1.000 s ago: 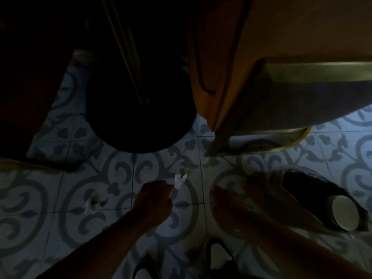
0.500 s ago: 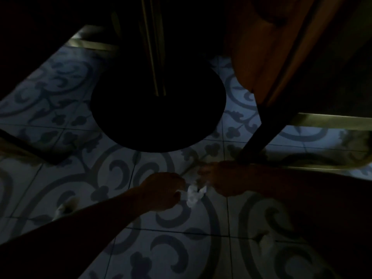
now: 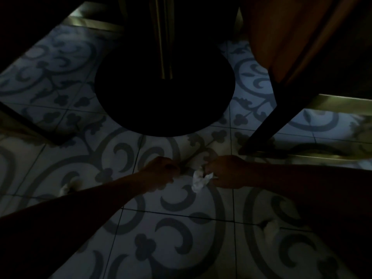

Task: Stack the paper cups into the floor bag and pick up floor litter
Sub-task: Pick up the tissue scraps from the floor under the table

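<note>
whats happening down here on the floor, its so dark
A person is reaching under a table, picking litter off the patterned tile floor. The right hand pinches a crumpled white tissue just in front of the round black table base. The left hand is closed into a loose fist beside it; whether it holds anything is too dark to tell. Two more pale scraps lie on the tiles, one by the left forearm and one near the right arm.

A dim café or restaurant dining area: beyond the hands stands a round pedestal table base (image 3: 165,93) on patterned floor tiles (image 3: 161,228), with wooden, brass-trimmed chair legs (image 3: 259,135) beyond the right hand.
</note>
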`<action>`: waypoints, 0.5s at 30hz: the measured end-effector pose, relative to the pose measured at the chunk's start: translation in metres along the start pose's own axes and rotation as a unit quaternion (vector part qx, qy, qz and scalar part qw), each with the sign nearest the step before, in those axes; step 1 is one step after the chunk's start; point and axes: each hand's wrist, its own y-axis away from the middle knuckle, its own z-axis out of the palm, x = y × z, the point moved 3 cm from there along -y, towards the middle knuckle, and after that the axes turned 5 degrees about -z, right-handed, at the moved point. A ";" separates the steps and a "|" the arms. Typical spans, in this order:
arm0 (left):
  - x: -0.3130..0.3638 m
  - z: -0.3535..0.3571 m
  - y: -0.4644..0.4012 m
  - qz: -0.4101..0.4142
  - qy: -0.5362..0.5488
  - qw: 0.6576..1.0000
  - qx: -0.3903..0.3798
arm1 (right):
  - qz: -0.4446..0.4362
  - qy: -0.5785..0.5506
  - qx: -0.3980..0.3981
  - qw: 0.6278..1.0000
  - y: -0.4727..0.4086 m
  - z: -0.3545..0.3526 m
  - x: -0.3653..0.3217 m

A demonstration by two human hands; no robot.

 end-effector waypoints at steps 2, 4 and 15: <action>0.003 0.009 0.001 -0.020 0.055 0.997 -0.048 | -0.018 0.029 0.040 0.999 0.000 -0.001 -0.002; 0.006 0.018 0.003 -0.043 0.125 0.987 -0.087 | -0.039 0.044 0.050 0.997 -0.001 -0.001 -0.007; 0.000 0.027 0.006 -0.115 0.289 0.939 -0.147 | -0.031 -0.040 0.073 0.996 0.015 -0.024 -0.020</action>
